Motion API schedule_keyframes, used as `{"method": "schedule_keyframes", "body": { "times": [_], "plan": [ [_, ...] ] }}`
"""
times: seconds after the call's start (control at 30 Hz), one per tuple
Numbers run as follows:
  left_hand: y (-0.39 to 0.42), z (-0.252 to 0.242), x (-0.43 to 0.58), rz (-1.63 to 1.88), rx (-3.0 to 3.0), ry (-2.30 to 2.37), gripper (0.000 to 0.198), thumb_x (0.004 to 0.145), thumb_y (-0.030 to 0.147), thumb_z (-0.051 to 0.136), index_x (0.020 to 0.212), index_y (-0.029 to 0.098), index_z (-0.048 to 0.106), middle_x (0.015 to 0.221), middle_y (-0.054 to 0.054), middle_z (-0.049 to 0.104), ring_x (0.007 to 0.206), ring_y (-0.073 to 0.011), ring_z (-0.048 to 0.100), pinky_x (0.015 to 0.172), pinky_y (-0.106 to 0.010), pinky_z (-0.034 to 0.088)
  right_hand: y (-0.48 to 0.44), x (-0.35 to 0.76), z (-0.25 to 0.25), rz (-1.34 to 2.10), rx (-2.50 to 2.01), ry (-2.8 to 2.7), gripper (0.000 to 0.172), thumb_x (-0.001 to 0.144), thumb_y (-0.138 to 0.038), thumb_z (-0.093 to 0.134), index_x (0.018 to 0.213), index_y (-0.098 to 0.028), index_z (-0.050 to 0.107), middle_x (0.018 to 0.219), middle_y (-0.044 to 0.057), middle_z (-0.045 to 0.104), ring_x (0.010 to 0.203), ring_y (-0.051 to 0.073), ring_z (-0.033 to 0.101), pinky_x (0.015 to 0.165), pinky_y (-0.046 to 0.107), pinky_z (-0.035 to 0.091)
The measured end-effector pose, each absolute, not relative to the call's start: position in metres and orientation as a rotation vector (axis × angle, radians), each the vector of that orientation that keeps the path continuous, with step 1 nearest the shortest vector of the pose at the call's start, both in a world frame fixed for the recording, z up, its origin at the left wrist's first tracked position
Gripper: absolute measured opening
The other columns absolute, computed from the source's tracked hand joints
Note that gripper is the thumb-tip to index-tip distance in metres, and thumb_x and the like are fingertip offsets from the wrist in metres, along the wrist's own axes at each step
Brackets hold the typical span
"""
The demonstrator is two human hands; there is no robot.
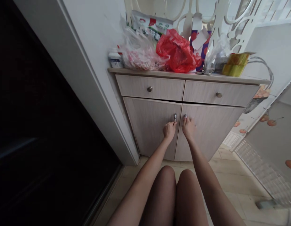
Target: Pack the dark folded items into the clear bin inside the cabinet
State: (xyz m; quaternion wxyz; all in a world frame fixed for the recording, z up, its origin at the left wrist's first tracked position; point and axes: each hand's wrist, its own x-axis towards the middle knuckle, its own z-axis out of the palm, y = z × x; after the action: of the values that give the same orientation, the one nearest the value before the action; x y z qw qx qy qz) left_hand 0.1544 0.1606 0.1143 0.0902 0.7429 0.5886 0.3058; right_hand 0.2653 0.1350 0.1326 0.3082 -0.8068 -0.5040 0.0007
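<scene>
A light wood-grain cabinet with two drawers over two doors stands in front of me. My left hand (pixel 170 130) is closed on the metal handle (pixel 175 116) of the left door (pixel 150 122). On the right door (pixel 213 128), my right hand (pixel 189 127) grips the matching handle (pixel 185 116), most of which my fingers hide. Both doors look shut against each other at the middle seam. A dark gap runs between the door tops and the drawers.
On the cabinet top (pixel 157 73) lie a red plastic bag (pixel 177 51), a clear bag (pixel 142 56), a white bottle (pixel 115 59) and a yellow roll (pixel 236 64). Round knobs mark the left drawer (pixel 133 86) and right drawer (pixel 237 95). A dark doorway (pixel 41 125) is at left.
</scene>
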Motion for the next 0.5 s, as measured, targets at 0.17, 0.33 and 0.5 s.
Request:
{"method": "schedule_keyframes", "body": {
  "times": [0.17,0.33,0.5],
  "plan": [
    [0.172,0.115,0.161,0.910,2.192,1.747,0.035,0.102,0.035,0.047,0.104,0.016,0.076,0.104,-0.014,0.075,0.088,-0.0216,0.068,0.071,-0.027,0.041,0.146,0.267,0.135,0.024,-2.118,-1.316,0.053,0.107,-0.043,0.021,0.127,-0.019,0.063,0.124,0.017,0.059,0.110,0.029,0.059,0.091,0.043,0.041],
    [0.179,0.116,0.166,0.931,2.171,1.742,0.035,0.102,0.034,0.046,0.106,0.015,0.076,0.104,-0.015,0.075,0.090,-0.0227,0.069,0.072,-0.028,0.042,0.154,0.274,0.138,0.085,-2.091,-1.337,0.053,0.107,-0.044,0.021,0.127,-0.021,0.064,0.122,0.016,0.059,0.108,0.028,0.059,0.092,0.043,0.041],
    [0.182,0.116,0.168,0.943,2.125,1.755,0.035,0.102,0.034,0.046,0.105,0.017,0.076,0.103,-0.014,0.075,0.088,-0.0222,0.068,0.071,-0.028,0.042,0.160,0.278,0.136,0.109,-2.073,-1.342,0.058,0.106,-0.048,0.018,0.128,-0.021,0.065,0.123,0.016,0.058,0.109,0.028,0.059,0.094,0.046,0.041]
  ]
}}
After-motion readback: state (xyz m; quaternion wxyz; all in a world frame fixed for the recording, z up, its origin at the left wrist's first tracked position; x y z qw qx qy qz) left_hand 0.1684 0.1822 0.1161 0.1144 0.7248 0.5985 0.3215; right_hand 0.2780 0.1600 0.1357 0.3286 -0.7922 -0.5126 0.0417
